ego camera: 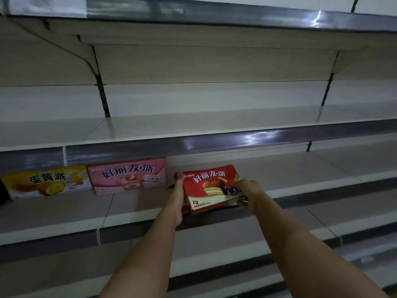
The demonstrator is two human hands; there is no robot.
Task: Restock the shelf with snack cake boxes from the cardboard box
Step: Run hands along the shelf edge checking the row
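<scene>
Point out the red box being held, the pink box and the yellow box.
red box [211, 190]: head view, front face at the cake picture.
pink box [129, 176]: head view, middle of front face.
yellow box [48, 181]: head view, front face.

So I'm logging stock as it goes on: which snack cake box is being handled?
The red box, rightmost of three, held between both hands; the pink box and yellow box stand untouched.

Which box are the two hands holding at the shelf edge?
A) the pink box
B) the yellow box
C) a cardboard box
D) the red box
D: the left hand and the right hand grip the two ends of the red box, while the pink box and the yellow box stand untouched further left on the same shelf.
</scene>
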